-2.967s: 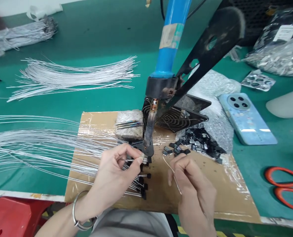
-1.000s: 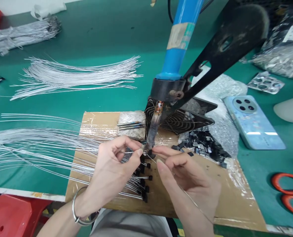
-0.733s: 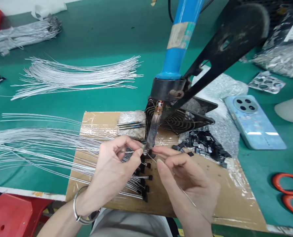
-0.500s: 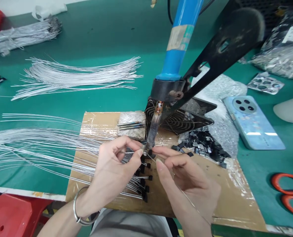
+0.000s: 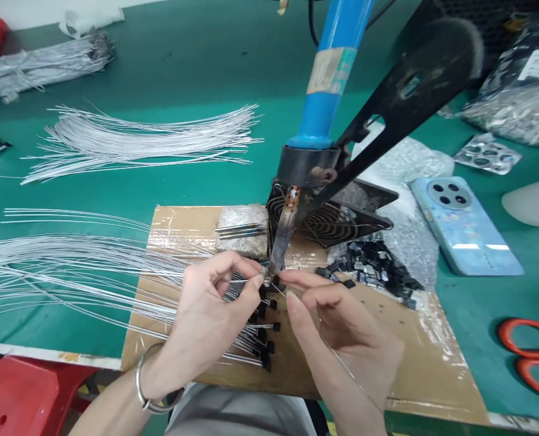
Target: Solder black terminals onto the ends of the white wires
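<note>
My left hand [image 5: 215, 309] pinches a thin white wire [image 5: 237, 281] close to its end; fingertips partly cover the small piece at that end. Just beyond those fingers is the tip of a blue-handled soldering iron [image 5: 318, 109], clamped tip-down in a black metal holder [image 5: 401, 97]. From the other side, my right hand [image 5: 346, 339] grips a strand of solder wire [image 5: 347, 370] between thumb and fingers. Its free end reaches the iron's tip, and its tail runs back across the palm. Below my left hand lie several white wires with black end pieces [image 5: 264, 354].
Cardboard [image 5: 433, 387] covers the bench front. Behind the iron stands a black fan [image 5: 342, 227], beside small black pieces [image 5: 364, 263]. A phone [image 5: 473, 236] and red-handled scissors [image 5: 528, 351] lie right. White wires [image 5: 146, 139] lie back left; a red stool [image 5: 19, 393] is below.
My right hand shifts very slightly left with the solder wire. My left hand and the iron stay in place.
</note>
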Tool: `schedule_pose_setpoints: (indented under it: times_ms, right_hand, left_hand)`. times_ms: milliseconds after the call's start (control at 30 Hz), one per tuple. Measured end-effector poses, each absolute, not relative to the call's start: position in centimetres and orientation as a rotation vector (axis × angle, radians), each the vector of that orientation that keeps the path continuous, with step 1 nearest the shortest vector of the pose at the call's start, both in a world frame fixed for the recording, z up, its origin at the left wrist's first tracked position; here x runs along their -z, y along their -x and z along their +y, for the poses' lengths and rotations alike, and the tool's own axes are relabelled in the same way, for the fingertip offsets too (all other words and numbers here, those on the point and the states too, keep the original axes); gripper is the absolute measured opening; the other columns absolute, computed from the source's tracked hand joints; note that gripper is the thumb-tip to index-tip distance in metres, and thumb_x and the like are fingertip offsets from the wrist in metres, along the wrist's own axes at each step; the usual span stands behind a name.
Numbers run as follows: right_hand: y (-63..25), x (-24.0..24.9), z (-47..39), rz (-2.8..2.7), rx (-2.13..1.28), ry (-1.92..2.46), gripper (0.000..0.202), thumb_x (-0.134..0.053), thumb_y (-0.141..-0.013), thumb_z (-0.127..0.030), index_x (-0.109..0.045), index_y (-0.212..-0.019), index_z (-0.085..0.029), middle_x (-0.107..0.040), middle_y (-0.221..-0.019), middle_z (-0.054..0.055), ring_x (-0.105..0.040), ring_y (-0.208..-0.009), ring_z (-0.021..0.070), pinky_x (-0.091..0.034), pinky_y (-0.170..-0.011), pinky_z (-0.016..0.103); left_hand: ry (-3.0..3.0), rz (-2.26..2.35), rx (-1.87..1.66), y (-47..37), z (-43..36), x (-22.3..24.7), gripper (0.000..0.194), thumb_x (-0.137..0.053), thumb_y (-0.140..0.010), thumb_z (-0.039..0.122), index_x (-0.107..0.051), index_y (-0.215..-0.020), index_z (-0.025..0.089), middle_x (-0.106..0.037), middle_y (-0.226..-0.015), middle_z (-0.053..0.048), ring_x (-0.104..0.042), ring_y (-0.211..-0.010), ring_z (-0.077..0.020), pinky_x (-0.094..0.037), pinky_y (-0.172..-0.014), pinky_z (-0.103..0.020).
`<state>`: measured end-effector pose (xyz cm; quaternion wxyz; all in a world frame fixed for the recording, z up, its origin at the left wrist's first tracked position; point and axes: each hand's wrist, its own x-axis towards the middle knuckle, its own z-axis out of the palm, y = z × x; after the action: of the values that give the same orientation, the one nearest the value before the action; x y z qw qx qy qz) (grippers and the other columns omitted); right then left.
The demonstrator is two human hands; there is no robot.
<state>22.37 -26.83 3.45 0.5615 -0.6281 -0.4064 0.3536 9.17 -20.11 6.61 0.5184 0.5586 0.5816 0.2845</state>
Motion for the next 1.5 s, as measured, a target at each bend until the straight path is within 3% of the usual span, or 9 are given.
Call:
schedule_pose_setpoints:
  times_ms: [433,1500]
  right_hand:
    - [-22.19,-3.43,-26.83,-0.956,-0.798,1.443,0.017,-0.072,-0.085,-0.021,-0.060,-0.073,-0.023,-0.077,-0.103,0.005,-0.072,-0.099,0.0206,-0.053,-0.089,0.032]
    - [-21.72,-2.98,-26.70,-1.039,-0.669,1.388,0.014,-0.071,-0.083,-0.012,-0.064,-0.077,-0.023,-0.077,-0.100,0.006,-0.073,-0.097,0.0204,-0.055,-0.088,0.032]
  left_hand:
    - [-1.378,1.373,-0.724,-9.12,-20.37,-6.62,0.010,-0.063,-0.081,0.016,-0.065,-0.071,0.017,-0.075,-0.082,-0.006,-0.070,-0.082,-0.0209,-0.052,-0.069,-0.030]
    - [-1.439,1.377,-0.717,-9.04,-20.44,-6.83,0.011,-0.062,-0.081,0.016,-0.065,-0.072,0.016,-0.075,-0.082,-0.006,-0.069,-0.079,-0.0195,-0.049,-0.064,-0.027]
